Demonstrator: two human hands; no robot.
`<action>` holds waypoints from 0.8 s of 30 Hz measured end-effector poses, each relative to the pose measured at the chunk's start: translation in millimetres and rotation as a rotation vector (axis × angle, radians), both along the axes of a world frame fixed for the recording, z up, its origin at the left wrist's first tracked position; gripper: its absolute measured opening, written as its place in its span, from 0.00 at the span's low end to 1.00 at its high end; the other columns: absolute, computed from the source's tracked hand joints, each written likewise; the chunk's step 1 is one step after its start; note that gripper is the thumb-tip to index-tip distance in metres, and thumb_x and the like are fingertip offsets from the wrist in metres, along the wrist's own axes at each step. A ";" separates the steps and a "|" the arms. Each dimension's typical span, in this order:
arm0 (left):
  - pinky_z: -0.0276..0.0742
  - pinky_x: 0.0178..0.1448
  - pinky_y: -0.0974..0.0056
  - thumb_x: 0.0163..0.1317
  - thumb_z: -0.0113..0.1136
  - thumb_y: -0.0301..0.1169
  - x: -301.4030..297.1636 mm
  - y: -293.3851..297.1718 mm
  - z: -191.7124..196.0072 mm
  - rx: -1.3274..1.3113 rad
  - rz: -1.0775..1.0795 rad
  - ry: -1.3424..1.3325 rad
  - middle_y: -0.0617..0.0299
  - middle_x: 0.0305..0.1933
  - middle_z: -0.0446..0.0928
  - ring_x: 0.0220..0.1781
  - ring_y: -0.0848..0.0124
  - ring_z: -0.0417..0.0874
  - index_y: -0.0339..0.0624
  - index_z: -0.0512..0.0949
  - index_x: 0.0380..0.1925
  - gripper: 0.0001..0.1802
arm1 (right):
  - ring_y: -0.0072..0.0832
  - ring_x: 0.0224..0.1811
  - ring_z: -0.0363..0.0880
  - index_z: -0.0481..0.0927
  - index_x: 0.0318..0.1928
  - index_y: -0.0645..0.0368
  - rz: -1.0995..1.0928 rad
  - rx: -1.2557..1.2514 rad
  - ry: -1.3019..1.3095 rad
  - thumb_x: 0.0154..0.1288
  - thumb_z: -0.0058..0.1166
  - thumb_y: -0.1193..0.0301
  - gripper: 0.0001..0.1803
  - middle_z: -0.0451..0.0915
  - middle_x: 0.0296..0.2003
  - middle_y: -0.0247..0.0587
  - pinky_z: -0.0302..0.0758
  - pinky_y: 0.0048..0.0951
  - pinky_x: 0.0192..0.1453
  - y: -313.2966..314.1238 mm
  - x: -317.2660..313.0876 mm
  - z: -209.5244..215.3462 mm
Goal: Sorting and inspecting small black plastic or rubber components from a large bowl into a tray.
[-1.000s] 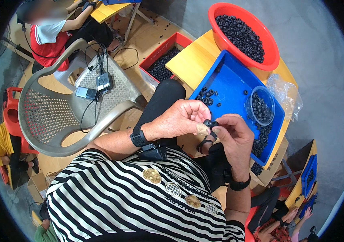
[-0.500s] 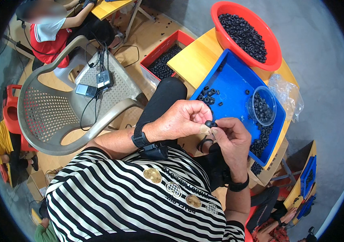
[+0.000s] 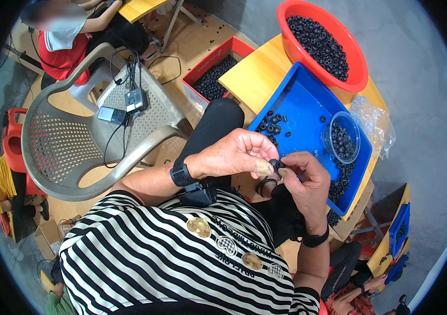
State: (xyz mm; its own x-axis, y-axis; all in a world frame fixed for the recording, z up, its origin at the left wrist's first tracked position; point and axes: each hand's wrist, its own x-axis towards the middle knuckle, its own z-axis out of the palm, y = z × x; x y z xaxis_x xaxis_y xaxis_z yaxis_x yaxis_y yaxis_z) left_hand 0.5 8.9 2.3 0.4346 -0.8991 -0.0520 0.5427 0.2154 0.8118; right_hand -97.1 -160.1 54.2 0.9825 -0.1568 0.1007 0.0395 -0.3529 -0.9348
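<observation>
My left hand [image 3: 234, 154] and my right hand [image 3: 307, 181] meet in front of the blue tray's near edge. Between their fingertips is a small, rounded black part [image 3: 278, 165], pinched from both sides; the fingers partly hide it, so I cannot tell whether it is one piece or two. Tan tape wraps the left thumb tip. Just beyond the hands, the blue tray [image 3: 307, 118] holds loose black ring-like pieces [image 3: 272, 126], a heap of small black parts [image 3: 342, 181] and a clear round tub [image 3: 329, 149] with more black pieces in it.
A red basin [image 3: 360, 79] full of black pieces stands on the yellow table [image 3: 252, 76], with a crumpled clear bag [image 3: 373, 123] beside the tray. On the floor is a red box [image 3: 196, 94] of black pieces. A grey chair [image 3: 66, 139] carries cables and devices. Other people sit nearby.
My right hand has shifted slightly right, and its fingers have turned a little around the black part. The left hand stays almost in place, still pinching.
</observation>
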 end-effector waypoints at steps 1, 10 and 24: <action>0.76 0.39 0.76 0.57 0.63 0.23 0.4 0.4 0.6 0.000 0.000 0.000 0.65 0.34 0.79 0.33 0.81 0.78 0.36 0.77 0.39 0.10 | 0.15 0.27 0.74 0.80 0.35 0.62 0.019 -0.011 -0.012 0.50 0.57 0.85 0.11 0.78 0.30 0.33 0.72 0.17 0.32 -0.5 1.1 1.2; 0.76 0.34 0.76 0.58 0.62 0.25 2.2 1.7 -2.7 -0.013 -0.049 0.139 0.62 0.34 0.79 0.29 0.80 0.78 0.34 0.77 0.41 0.11 | 0.16 0.28 0.75 0.80 0.37 0.61 0.182 0.037 0.104 0.52 0.57 0.83 0.10 0.77 0.29 0.34 0.73 0.18 0.32 -11.8 13.9 11.2; 0.77 0.33 0.76 0.59 0.61 0.26 2.2 -0.9 -0.2 -0.009 -0.025 0.196 0.61 0.34 0.79 0.28 0.80 0.78 0.34 0.76 0.42 0.12 | 0.15 0.33 0.76 0.79 0.40 0.62 0.160 0.238 0.138 0.57 0.55 0.82 0.09 0.78 0.32 0.31 0.74 0.18 0.39 -14.6 16.3 10.4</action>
State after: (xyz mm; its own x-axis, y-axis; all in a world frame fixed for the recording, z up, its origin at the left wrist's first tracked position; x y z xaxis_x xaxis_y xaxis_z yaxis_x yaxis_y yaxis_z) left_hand 2.8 8.0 2.1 0.3940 -0.9105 -0.1257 0.6956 0.2060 0.6882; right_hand -80.8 -174.7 64.5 0.9984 -0.0026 -0.0567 -0.0566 -0.1232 -0.9908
